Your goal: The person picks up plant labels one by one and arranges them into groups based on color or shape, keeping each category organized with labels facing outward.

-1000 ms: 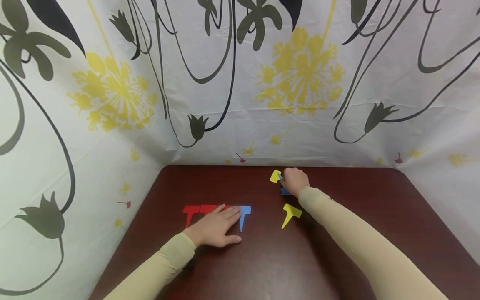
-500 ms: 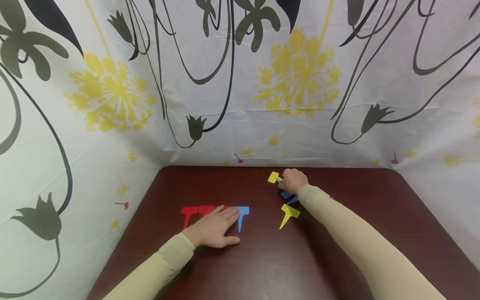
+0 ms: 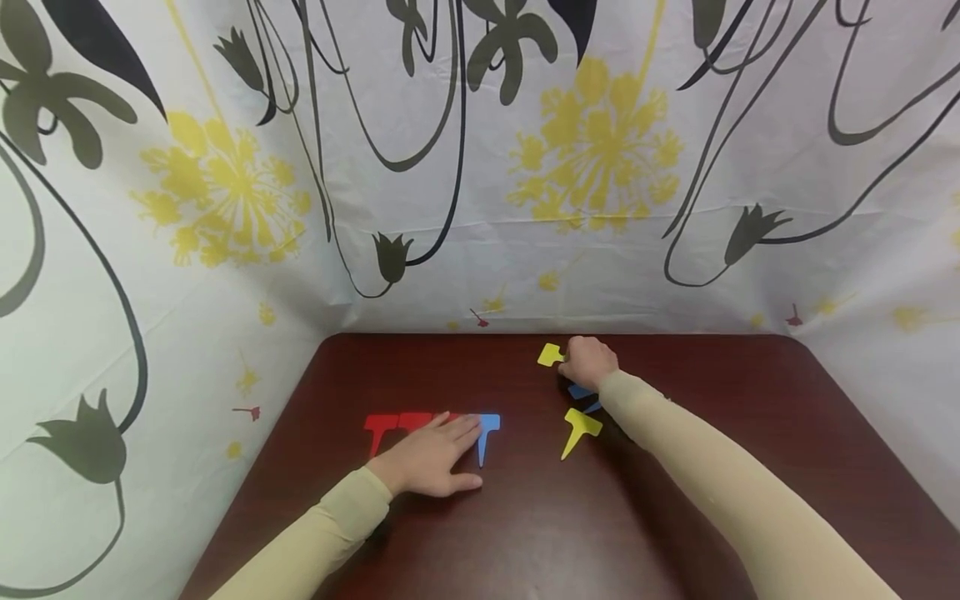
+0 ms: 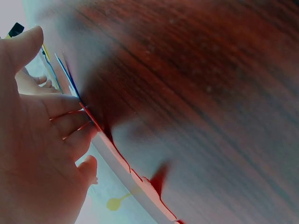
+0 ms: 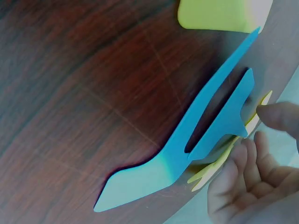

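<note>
Flat T-shaped plastic plant labels lie on the dark table. My left hand (image 3: 431,457) rests, fingers spread, over the row of red plant labels (image 3: 381,422), its fingertips on the head of a blue plant label (image 3: 488,423) at the row's right end. Toward the back, my right hand (image 3: 590,362) has its fingers curled at a yellow plant label (image 3: 550,355), whose head sticks out to the left. In the right wrist view, thumb and fingers pinch the yellow edge (image 5: 212,172). Just under that hand lie blue plant labels (image 5: 187,135), partly hidden in the head view.
Another yellow plant label (image 3: 581,429) lies apart, nearer the front than the right hand. The brown table (image 3: 555,533) meets a white flower-patterned cloth (image 3: 480,200) at the back and sides.
The blue piece at my right fingertips is out of sight now. Blue labels under that hand show farther right and closer to the front. My left hand stays in place.
</note>
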### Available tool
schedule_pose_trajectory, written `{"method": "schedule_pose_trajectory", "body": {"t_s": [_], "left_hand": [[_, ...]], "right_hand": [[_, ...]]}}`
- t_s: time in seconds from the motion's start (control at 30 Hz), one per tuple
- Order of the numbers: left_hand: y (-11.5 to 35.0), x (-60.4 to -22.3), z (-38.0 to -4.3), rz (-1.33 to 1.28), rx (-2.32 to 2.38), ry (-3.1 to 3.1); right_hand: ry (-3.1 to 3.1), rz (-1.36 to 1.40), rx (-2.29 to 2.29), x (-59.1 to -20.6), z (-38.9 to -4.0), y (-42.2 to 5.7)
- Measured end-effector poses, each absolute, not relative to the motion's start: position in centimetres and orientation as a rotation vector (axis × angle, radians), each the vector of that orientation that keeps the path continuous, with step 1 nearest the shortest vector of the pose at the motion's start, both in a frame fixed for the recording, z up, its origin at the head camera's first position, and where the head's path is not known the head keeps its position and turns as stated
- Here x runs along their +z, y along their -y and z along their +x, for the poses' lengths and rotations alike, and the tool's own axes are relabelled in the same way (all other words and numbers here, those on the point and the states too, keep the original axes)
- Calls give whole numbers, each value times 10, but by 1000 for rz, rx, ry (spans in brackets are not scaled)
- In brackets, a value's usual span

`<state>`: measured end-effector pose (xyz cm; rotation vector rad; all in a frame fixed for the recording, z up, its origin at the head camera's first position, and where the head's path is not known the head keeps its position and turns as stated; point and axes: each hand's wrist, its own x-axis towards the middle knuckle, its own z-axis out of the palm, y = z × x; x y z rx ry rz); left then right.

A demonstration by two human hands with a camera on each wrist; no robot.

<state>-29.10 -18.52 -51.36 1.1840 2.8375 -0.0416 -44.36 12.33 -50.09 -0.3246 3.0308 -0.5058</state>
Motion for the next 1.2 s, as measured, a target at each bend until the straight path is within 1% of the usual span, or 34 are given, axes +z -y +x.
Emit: {"method": "schedule_pose_trajectory", "body": {"t_s": [0.2, 0.7, 0.97, 1.2], "left_hand": [[185, -514, -292, 1188, -37, -2836], [182, -512, -291, 1147, -67, -2839], [181, -511, -292, 1151, -75, -2836], [182, -509, -291, 1141, -73, -2826]], "right_hand": [[-3062, -192, -515, -502, -443, -123], [-2933, -365, -531, -501, -443, -124], [-2724, -430, -921, -493, -443, -132], [-2541, -369, -1263, -488, -439, -121]]}}
